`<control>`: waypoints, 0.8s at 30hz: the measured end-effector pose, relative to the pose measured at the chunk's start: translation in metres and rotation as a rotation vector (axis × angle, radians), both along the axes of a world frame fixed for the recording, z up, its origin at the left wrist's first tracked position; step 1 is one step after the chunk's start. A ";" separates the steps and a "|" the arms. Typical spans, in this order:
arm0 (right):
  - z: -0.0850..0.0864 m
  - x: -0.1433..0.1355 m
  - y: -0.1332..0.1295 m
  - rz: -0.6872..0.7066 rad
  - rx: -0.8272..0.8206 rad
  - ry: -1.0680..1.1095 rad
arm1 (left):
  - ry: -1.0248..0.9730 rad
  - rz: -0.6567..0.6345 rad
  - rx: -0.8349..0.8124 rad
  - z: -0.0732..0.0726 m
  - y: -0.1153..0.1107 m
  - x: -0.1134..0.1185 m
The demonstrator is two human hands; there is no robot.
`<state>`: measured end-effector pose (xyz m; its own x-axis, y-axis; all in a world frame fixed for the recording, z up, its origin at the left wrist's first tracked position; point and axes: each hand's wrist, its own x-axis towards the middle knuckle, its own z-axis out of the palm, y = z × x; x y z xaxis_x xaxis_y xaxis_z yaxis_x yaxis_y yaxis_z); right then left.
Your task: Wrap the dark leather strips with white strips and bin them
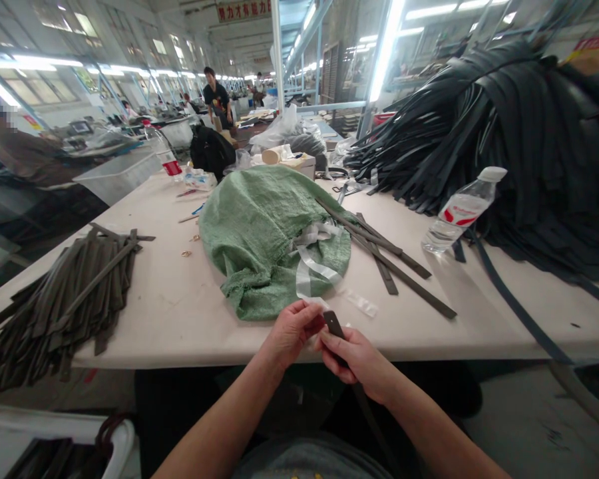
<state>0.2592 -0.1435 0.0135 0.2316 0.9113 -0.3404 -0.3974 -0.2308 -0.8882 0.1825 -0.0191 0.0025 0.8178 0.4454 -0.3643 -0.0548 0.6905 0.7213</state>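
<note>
My right hand (360,359) grips the rounded end of a dark strap (333,324) just in front of the table's near edge; the strap runs down under my wrist toward my lap. My left hand (290,332) pinches a thin clear film strip (309,269) right at the strap's tip. That film trails up onto a green woven sack (259,226) lying on the white table (180,306). Both hands touch each other at the strap end.
A pile of grey-brown straps (64,299) lies at the left edge. A few loose straps (389,256) lie right of the sack. A water bottle (462,209) lies beside a big heap of black straps (519,140). People work at tables behind.
</note>
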 end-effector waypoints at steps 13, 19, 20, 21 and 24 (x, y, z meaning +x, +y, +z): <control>-0.010 0.003 0.008 -0.017 -0.031 -0.034 | -0.028 -0.077 0.062 -0.001 0.000 -0.003; -0.009 -0.002 0.012 0.019 -0.009 -0.012 | 0.041 -0.062 0.171 -0.004 -0.007 -0.007; -0.009 -0.004 0.008 0.023 0.004 -0.027 | 0.034 -0.029 0.170 -0.002 -0.004 -0.007; -0.009 -0.007 0.003 0.021 0.015 -0.067 | 0.024 0.022 0.165 0.000 0.001 -0.007; -0.018 -0.017 -0.023 -0.001 0.004 -0.282 | -0.005 0.224 0.128 0.008 0.019 -0.007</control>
<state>0.2424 -0.1662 -0.0045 0.3176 0.9122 -0.2588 -0.1346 -0.2268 -0.9646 0.1753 -0.0001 0.0104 0.6950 0.6582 -0.2894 -0.2004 0.5638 0.8012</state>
